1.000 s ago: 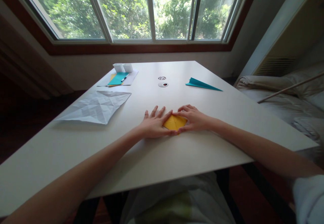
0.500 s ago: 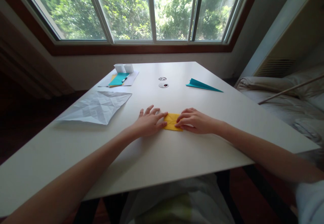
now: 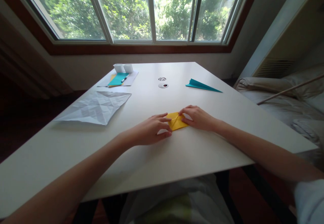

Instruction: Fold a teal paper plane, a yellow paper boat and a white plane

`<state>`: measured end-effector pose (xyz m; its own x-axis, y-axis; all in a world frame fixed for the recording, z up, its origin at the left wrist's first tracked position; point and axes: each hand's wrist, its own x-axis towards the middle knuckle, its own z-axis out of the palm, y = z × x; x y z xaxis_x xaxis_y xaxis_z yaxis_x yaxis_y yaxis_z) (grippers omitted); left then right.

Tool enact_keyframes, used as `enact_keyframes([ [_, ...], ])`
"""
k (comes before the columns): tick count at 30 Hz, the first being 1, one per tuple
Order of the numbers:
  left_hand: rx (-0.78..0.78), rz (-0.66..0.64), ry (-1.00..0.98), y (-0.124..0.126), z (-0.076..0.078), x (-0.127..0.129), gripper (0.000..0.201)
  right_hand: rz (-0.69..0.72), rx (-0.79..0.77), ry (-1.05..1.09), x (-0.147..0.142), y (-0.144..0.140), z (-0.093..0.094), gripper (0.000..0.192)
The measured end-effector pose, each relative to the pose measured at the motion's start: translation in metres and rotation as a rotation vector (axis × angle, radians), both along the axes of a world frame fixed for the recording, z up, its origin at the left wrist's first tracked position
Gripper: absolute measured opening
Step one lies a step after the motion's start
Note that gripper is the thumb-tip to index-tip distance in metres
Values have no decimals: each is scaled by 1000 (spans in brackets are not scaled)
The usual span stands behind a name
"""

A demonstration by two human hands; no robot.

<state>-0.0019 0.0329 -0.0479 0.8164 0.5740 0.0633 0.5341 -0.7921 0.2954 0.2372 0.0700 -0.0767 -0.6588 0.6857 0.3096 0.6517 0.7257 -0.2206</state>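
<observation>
A small piece of yellow folded paper (image 3: 176, 122) lies on the white table in front of me, crossed by visible crease lines. My left hand (image 3: 152, 129) reaches it from the left, fingers stretched and apart, with fingertips touching its left edge. On the other side, my right hand (image 3: 197, 116) pinches the upper right part between thumb and fingers, hiding that corner. The paper sits slightly turned on the tabletop.
A creased white sheet (image 3: 95, 107) spreads at the left. Behind it are two white boxes (image 3: 123, 68), a teal sheet (image 3: 117, 79) and a pen (image 3: 124, 79). A teal paper plane (image 3: 202, 85) lies at the right, and round table inserts (image 3: 163, 85) sit mid-table.
The yellow paper has turned slightly and shifted a little to the right. My left hand has come nearer, its fingers now along the left edge; my right hand has moved to the upper right corner.
</observation>
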Motion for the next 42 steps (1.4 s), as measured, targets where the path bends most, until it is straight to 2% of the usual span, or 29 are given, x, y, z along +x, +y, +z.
enact_keyframes([
  [4,-26,-64,-9,1,1,0,22,7,25,42,-1,-1,1,18],
  [9,-91,-52,-58,1,-2,2,27,-48,31,15,-3,-3,0,16],
  [13,-5,32,-86,6,-12,8,28,29,-5,6,-3,-5,-1,22],
  [19,126,181,-59,14,-24,14,25,32,-11,-55,-4,-7,-1,44],
  [23,155,306,14,16,-25,10,46,23,-22,-68,-8,-13,1,60],
  [27,157,389,51,17,-26,7,63,-17,-53,-91,-10,-16,1,55],
  [31,177,404,24,14,-28,8,53,-63,-91,-105,-10,-14,-1,42],
  [35,193,435,-23,15,-30,8,34,-121,-98,-121,-9,-12,0,47],
  [42,133,457,-155,24,-37,3,30,-132,-110,-44,-7,-10,-5,41],
])
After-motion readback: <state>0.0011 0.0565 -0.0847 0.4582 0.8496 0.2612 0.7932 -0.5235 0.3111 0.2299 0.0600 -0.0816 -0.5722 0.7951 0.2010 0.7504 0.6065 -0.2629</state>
